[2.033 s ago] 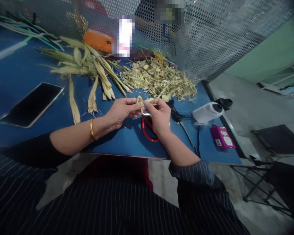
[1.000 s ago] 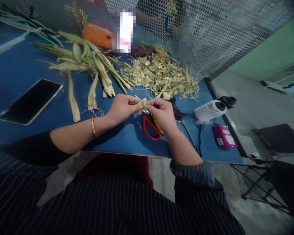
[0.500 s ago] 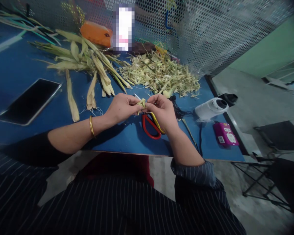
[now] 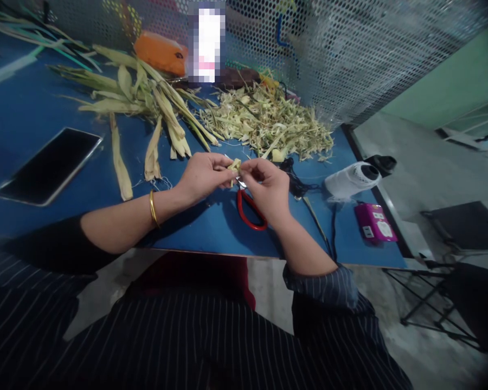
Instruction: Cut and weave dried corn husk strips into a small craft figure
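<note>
Between my hands is a small folded piece of corn husk (image 4: 235, 166), pale green-yellow. My left hand (image 4: 205, 176) pinches it between thumb and fingers. My right hand (image 4: 267, 186) is closed at its right side, fingertips pressed together at the husk; what exactly they grip there is too small to make out. Below them on the blue table lie scissors (image 4: 252, 214) with a red handle, their blades partly hidden under my hands. Long dried corn husks (image 4: 120, 157) lie to the left, and a heap of shredded husk scraps (image 4: 276, 122) lies behind my hands.
A phone (image 4: 51, 165) lies at the left. On the right stand a white thread cone (image 4: 350, 181) and a purple pack (image 4: 374, 222), with black threads (image 4: 295, 181) nearer my hand. An orange pack (image 4: 160, 53) and a perforated metal screen (image 4: 341, 54) are at the back.
My right hand has shifted slightly and turned at the husk, now covering the scissors' yellow handle. The left hand keeps its pinch almost in place.
</note>
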A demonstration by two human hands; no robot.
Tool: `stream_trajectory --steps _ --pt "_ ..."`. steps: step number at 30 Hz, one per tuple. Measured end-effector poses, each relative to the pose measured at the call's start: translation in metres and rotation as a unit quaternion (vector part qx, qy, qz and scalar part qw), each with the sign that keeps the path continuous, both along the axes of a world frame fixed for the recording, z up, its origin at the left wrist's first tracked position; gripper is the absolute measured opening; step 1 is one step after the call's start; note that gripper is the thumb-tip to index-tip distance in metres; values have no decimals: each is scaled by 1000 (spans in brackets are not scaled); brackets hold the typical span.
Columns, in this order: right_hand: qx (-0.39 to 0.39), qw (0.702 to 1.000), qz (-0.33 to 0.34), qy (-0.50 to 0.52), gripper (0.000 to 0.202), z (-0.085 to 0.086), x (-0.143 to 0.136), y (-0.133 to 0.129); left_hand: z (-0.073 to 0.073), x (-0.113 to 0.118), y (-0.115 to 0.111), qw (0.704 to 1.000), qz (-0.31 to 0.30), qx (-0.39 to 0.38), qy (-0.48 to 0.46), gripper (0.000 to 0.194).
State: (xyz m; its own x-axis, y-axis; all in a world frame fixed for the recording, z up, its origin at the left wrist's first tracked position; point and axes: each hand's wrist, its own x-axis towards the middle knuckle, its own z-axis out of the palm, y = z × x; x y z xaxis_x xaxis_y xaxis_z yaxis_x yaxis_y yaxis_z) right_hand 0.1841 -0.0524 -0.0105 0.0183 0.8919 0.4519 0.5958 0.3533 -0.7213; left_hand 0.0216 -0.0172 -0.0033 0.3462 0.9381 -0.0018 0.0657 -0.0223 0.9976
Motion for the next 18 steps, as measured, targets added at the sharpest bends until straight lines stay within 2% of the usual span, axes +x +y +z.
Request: stream_trajectory --steps 3,9,18 --pt "3 1000 -1 -8 12 3 0 -1 -2 0 1 1000 14 2 -2 23" --pt "-27 999 5 -19 13 8 1 -1 -5 -1 0 998 11 48 31 18" --pt "-49 999 -8 12 12 4 1 -1 0 -1 -6 988 33 111 102 15"
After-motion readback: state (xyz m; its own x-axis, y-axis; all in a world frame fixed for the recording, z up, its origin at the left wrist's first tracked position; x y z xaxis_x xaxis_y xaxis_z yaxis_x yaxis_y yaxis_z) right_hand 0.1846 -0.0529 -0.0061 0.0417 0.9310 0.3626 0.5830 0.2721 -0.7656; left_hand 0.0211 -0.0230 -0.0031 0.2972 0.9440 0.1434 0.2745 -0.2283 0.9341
